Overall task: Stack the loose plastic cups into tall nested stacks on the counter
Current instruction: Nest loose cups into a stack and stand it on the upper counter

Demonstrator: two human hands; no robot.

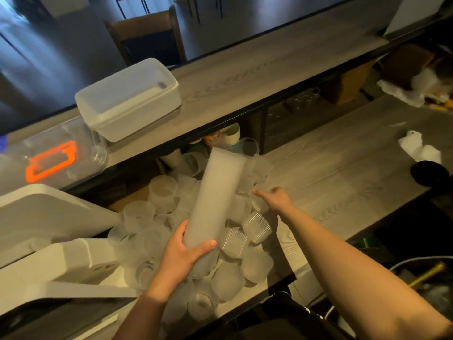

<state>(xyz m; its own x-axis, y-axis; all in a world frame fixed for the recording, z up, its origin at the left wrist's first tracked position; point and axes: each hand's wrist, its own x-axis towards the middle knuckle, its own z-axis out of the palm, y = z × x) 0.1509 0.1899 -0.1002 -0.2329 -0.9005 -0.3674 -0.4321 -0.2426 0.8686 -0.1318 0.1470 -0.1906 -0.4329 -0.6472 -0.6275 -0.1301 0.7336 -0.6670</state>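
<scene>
dim indoor light | bluish glare top left | soft blur throughout | wide-angle bending at edges

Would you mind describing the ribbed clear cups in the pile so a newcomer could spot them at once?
Start at the tall nested stack that the left hand grips at its lower end, above the pile on the lower counter. Just right of that hand lie two ribbed clear cups on their sides. Fine vertical ridges and glassy clear walls set them apart from the smooth frosted cups around them.

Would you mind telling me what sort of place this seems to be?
Probably the service side of a café or drinks bar. A raised wood-grain counter has shelves of glassware beneath it, a lower worktop holds a heap of plastic cups, and storage tubs sit on top.
</scene>
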